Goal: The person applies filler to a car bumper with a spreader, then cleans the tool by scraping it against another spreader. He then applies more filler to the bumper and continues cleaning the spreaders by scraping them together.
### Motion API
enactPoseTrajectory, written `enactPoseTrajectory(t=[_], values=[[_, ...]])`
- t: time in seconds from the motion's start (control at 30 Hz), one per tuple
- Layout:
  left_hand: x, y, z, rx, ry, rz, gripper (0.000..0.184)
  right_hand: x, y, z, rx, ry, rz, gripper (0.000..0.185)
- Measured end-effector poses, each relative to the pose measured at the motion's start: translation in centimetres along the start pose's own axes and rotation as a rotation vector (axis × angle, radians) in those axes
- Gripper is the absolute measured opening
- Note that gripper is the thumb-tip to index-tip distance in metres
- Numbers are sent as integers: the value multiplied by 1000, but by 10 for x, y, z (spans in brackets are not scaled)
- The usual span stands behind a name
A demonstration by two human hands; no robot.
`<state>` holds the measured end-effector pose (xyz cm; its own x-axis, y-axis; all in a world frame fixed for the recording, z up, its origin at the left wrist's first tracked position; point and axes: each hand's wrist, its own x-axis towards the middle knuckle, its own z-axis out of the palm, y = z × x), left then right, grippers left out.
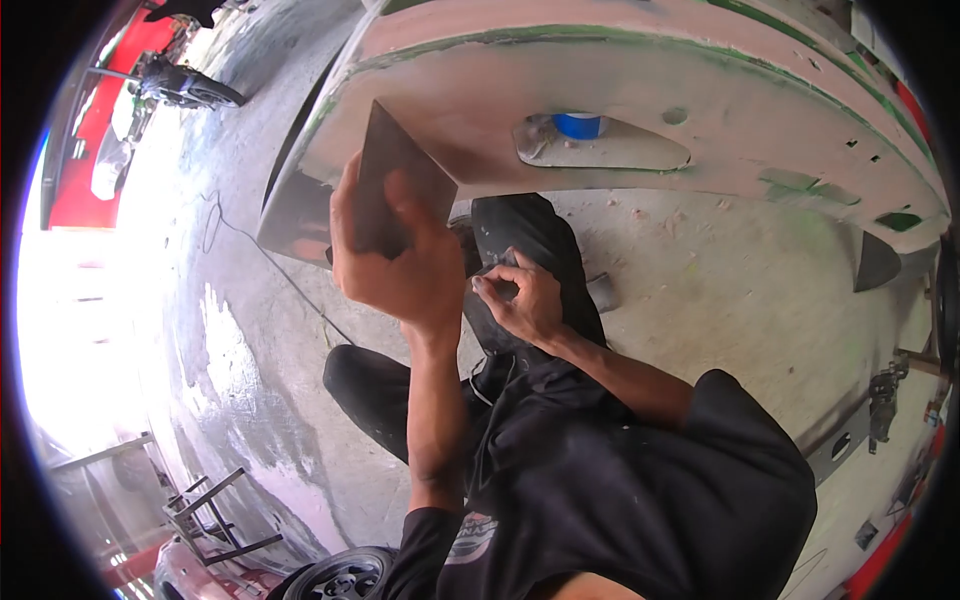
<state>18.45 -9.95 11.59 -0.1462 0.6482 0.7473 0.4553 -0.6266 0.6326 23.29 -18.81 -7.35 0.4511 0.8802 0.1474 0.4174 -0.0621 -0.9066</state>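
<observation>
Pinching a dark flat sheet (408, 155) between thumb and fingers — seemingly to steady it — the left hand (400, 262) holds it by the pale panel (720, 140) beyond its fingertips, while the right hand (532, 300) curls its fingers over a trouser leg (530, 228), holding what I cannot tell.

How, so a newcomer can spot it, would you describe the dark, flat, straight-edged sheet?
Find the large, curved, pinkish panel across the picture's top. Near its left end, the person's bare left hand grips the sheet. Its dark, flat face and sharp top corner stand out against the pale panel.
</observation>
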Motion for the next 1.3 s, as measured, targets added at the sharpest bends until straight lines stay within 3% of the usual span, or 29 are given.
enactPoseTrajectory(t=[0.1,0.5,0.7,0.8,0.9,0.97,1.03,1.1,1.23,1.3], values=[[0,1,2,54,8,-27,26,6,4,1,79,-86,33,30],[-2,-4,6,80,40,47,25,5,5,-2,41,-50,-31,32],[3,-6,1,-52,2,27,24,5,3,-1,-23,-52,-34,32],[9,-8,-20,-111,-141,-112,22,4,0,-3,-29,-86,-24,36],[-6,-29,-45,-190,-192,-259,21,4,-14,-13,220,-74,80,37],[-21,-50,-68,-146,-426,-281,20,5,0,-10,381,36,-57,35],[-52,-70,-81,-269,-625,-436,23,7,14,-5,475,86,-210,31],[-85,-68,-86,-311,-736,-525,26,0,17,0,378,33,-122,29],[-124,-68,-89,-240,-538,-666,23,-10,-4,-5,308,-60,-71,27],[-137,-78,-94,-228,-395,-716,23,-11,-14,-3,205,-80,-153,27]])
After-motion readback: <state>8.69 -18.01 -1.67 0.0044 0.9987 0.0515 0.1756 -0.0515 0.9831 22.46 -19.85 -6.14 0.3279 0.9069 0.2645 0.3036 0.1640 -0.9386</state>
